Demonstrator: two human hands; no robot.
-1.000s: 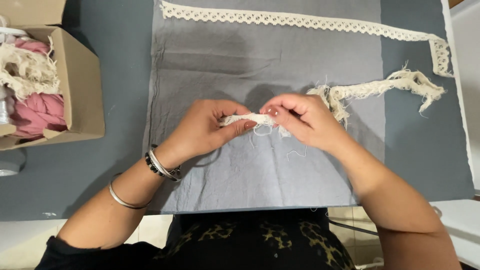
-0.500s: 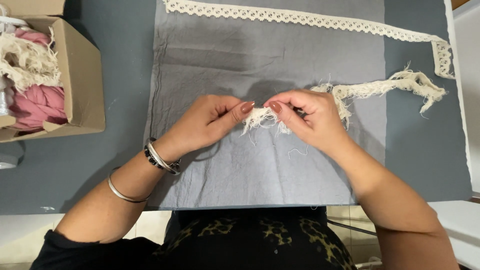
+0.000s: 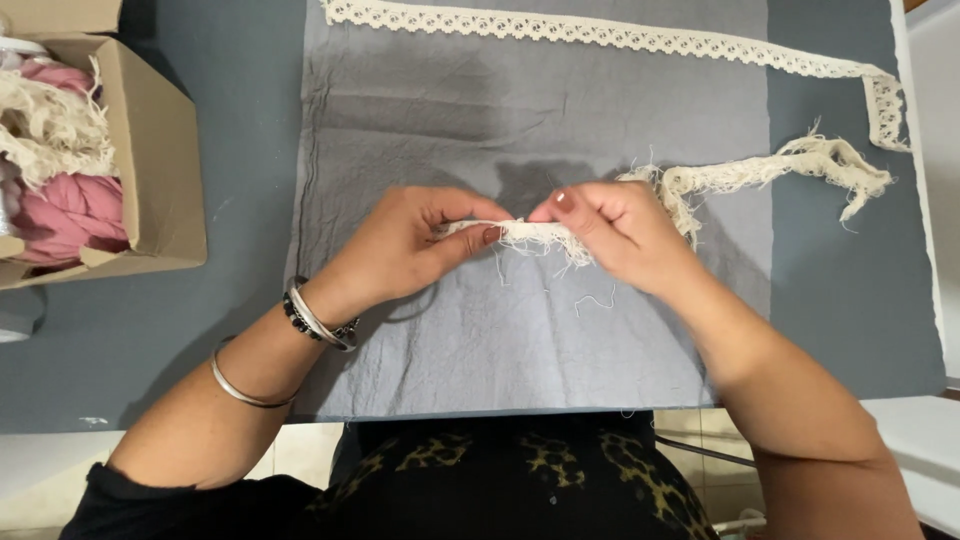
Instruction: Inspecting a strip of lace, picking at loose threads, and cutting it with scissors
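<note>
Two hands pinch frayed cream trim [image 3: 525, 234] at frame centre: left hand [image 3: 405, 250] and right hand [image 3: 620, 232] grip it above grey cloth [image 3: 520, 340]; trim's tail runs to upper right.

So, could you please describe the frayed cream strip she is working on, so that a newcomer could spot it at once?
Start at the grey cloth spread over the blue table. Above its middle, the left hand and right hand pinch a frayed cream strip, which trails off to the right. Unlike the neat lace ribbon along the far edge, it is ragged, with loose threads.
</note>
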